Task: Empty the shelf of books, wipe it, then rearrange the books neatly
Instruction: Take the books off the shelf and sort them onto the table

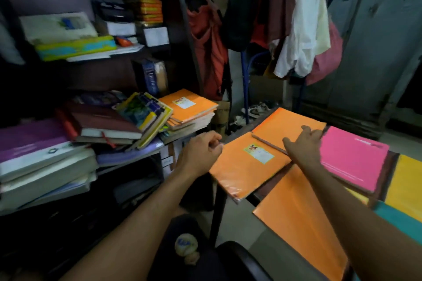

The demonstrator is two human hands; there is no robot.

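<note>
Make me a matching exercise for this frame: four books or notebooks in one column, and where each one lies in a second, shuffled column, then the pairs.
Things
1. pink notebook
2. maroon hardcover book
3. orange notebook with the label sticker
4. dark blue thick book

Places
A. standing upright at the back of the shelf
B. on the table, under the right hand's wrist, its left edge at the left hand
C. on the table, to the right of the right hand
D. lying flat in the shelf pile, beside the purple book

Pairs: 1-C, 2-D, 3-B, 4-A
</note>
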